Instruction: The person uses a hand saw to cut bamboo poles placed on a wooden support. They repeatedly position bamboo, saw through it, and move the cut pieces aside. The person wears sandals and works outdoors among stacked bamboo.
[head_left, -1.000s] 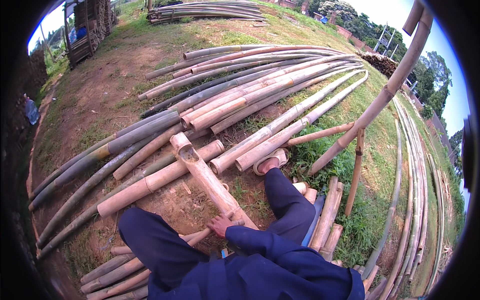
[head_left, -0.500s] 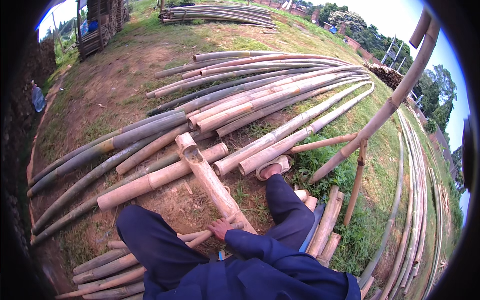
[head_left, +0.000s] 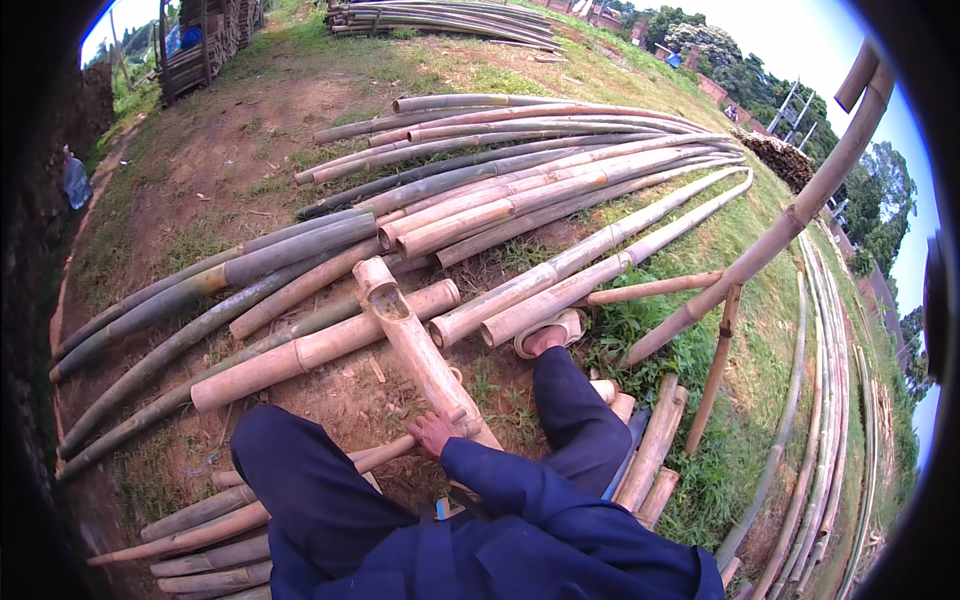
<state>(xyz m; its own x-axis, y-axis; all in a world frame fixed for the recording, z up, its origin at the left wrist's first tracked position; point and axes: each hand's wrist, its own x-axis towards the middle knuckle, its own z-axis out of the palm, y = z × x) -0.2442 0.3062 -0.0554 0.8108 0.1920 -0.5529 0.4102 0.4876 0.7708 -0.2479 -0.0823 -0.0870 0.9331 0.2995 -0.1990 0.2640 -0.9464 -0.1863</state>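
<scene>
My right hand (head_left: 433,434) is closed around a thin bamboo pole (head_left: 385,453), pressing it near the lower end of a thick notched bamboo piece (head_left: 425,350). The pole runs off to the lower left and passes behind my bent left knee. An oval opening is cut near the notched piece's far end, which rests across a thick bamboo log (head_left: 290,366) on the soil. Of my left hand nothing shows. A small blue object (head_left: 442,508) is partly visible by my lap.
Long bamboo poles (head_left: 520,205) lie fanned out ahead. A slanting bamboo post (head_left: 760,240) with props stands at right, beside short bamboo pieces (head_left: 650,440). More poles (head_left: 215,555) lie by my left leg. My sandalled foot (head_left: 548,335) is near the pole ends.
My right hand and the thin pole have moved slightly forward and left over the notched bamboo. The pole's far left end has shifted up and left.
</scene>
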